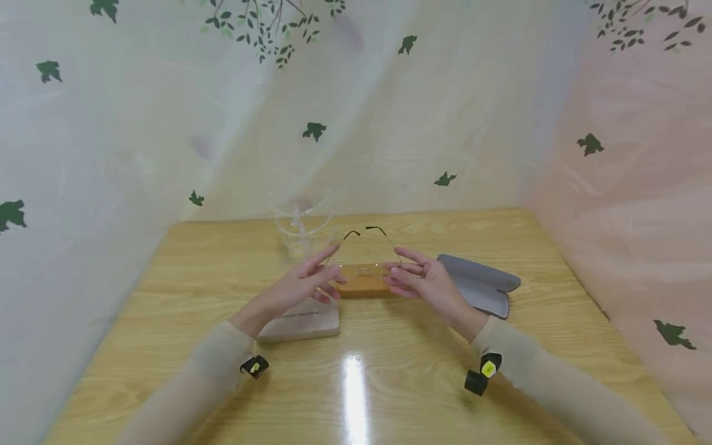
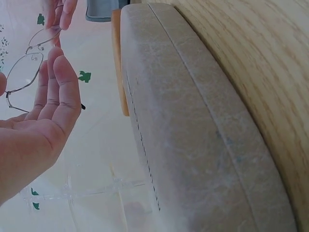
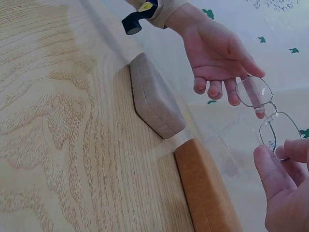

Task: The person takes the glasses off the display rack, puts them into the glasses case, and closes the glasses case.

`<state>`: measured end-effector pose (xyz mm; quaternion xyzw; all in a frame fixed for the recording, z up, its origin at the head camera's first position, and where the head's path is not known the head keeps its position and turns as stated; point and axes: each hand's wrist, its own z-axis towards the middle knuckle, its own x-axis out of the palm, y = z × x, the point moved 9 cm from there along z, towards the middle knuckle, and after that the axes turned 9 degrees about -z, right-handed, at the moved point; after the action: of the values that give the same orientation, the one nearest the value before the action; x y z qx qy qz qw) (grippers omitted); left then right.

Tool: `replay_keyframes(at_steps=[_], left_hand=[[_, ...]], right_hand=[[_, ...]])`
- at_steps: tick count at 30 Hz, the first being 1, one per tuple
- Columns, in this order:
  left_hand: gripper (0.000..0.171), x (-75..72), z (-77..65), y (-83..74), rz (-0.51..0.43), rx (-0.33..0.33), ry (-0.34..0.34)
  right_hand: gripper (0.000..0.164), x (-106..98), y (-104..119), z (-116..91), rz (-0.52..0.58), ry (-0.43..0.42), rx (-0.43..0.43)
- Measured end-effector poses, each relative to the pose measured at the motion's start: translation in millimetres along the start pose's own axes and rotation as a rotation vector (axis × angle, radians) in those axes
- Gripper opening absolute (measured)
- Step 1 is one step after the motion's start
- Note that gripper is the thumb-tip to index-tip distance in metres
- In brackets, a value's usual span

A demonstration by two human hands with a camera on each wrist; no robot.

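Note:
A pair of thin metal-rimmed eyeglasses (image 1: 364, 271) hangs in the air between both hands, its dark temple tips pointing away from me. My left hand (image 1: 300, 287) holds one side of the frame near the hinge, thumb in front and fingers behind. On the other side, my right hand (image 1: 425, 281) pinches the rim and temple between thumb and fingers. The right wrist view shows the clear lenses (image 3: 253, 91) between the hands. Below and beyond the eyeglasses lies a closed orange-brown glasses case (image 1: 364, 289).
A closed beige glasses case (image 1: 306, 324) with printed lettering lies under my left hand. To the right, a grey glasses case (image 1: 484, 290) lies open. A transparent stand (image 1: 300, 232) is at the back left of the wooden table (image 1: 423, 383). Leaf-printed sheeting (image 1: 378, 123) surrounds the table.

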<state>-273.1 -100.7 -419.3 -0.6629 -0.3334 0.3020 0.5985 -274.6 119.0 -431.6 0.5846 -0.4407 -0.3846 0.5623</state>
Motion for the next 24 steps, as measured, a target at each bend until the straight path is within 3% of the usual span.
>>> replay_keyframes(at_steps=[13, 24], left_hand=[[0.053, 1.6, -1.4, -1.4, -0.008, 0.011, 0.019], [0.049, 4.9, -3.5, -2.5, -0.079, 0.020, 0.088]], right_hand=[[0.063, 1.3, -1.5, 1.7, 0.012, 0.016, 0.007], [0.056, -0.2, 2.3, 0.0, -0.208, 0.050, -0.058]])
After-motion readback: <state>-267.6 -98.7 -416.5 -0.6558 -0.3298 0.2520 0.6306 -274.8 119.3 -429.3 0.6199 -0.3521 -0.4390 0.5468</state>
